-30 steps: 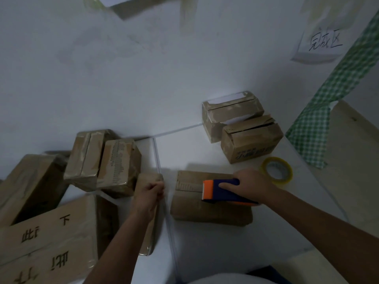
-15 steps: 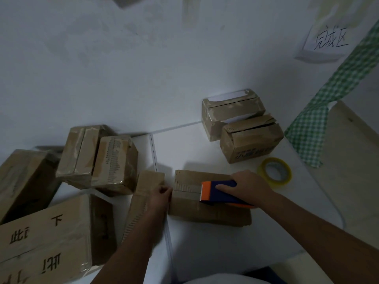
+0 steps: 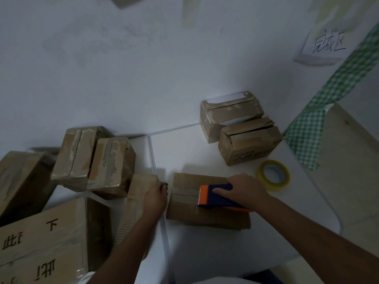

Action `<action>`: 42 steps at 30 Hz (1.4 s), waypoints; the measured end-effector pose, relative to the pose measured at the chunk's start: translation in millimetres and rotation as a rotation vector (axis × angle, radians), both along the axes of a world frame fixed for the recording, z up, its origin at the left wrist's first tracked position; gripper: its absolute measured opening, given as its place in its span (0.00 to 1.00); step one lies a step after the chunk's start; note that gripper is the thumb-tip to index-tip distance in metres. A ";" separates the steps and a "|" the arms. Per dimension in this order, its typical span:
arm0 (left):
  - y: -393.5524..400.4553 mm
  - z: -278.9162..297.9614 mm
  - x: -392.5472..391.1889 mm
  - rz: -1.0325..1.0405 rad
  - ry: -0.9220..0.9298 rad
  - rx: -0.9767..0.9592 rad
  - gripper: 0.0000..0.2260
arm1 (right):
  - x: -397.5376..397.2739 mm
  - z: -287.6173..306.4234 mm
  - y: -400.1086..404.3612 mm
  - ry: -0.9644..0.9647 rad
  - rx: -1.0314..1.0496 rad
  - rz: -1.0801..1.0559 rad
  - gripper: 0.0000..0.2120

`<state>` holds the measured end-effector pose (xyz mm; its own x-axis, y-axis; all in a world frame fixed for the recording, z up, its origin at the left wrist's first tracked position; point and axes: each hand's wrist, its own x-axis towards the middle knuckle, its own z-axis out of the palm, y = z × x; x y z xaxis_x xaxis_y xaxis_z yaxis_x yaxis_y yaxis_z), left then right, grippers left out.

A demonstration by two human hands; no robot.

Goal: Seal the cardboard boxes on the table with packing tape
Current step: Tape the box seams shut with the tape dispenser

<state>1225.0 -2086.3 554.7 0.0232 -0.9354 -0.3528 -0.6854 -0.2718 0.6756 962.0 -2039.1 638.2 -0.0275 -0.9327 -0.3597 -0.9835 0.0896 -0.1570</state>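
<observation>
The box (image 3: 207,203) being sealed lies flat on the white table (image 3: 225,249) straight ahead of the person, its long axis running left to right, so the taping stroke should run along that line. The right hand (image 3: 244,189) is on top of it, fingers curled round the blue and orange dispenser (image 3: 217,196), whose orange blade end points left along the box's top seam. The left hand (image 3: 156,194) is at the box's left end, fingers curled; whether it pinches the tape end, touches the box or rests on the flattened carton (image 3: 135,203) beneath it cannot be told. The right hand is plainly the nearer to the seam. Just beyond the right wrist a yellow roll (image 3: 272,175) lies flat, apart from the box and out of the stroke's path. Further back stand two boxes (image 3: 246,148), touching each other, the nearer with loose flaps. To the left is a crowd of boxes (image 3: 92,158), some already taped, close to the left hand but clear of the seam.
</observation>
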 end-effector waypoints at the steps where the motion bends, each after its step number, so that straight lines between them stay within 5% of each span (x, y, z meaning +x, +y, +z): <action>1: 4.3 2.1 -2.7 0.020 0.065 -0.007 0.12 | 0.7 0.4 -0.2 0.003 0.001 0.001 0.28; 6: 25.8 7.2 -17.4 -0.230 0.101 0.117 0.14 | 2.2 3.0 -2.1 0.010 0.020 0.009 0.28; 9: 19.2 11.6 -22.1 -0.222 0.076 -0.015 0.25 | 4.2 3.3 -2.9 0.018 0.020 0.017 0.27; 13: 16.9 4.0 -37.9 -0.358 -0.027 -0.091 0.24 | 4.5 5.0 -6.5 0.045 0.028 0.035 0.28; 22: 19.0 -5.8 -40.6 -0.166 0.018 -0.014 0.27 | -25.5 4.2 -7.6 -0.016 0.080 0.157 0.28; 27: 20.1 -4.1 -44.1 -0.303 -0.164 -0.222 0.25 | -106.4 3.6 7.1 -0.029 0.136 0.130 0.30; 35: 37.5 13.3 -73.8 -0.311 -0.509 -0.210 0.27 | -117.0 -8.9 15.9 -0.028 0.110 0.188 0.29; 39: 65.1 10.4 -115.7 -0.509 -0.660 -0.114 0.40 | -115.5 -13.6 23.4 -0.050 0.107 0.150 0.27; 42: 54.7 0.4 -108.8 -0.473 -0.659 -0.045 0.31 | -106.9 -15.1 29.2 -0.056 0.084 0.091 0.27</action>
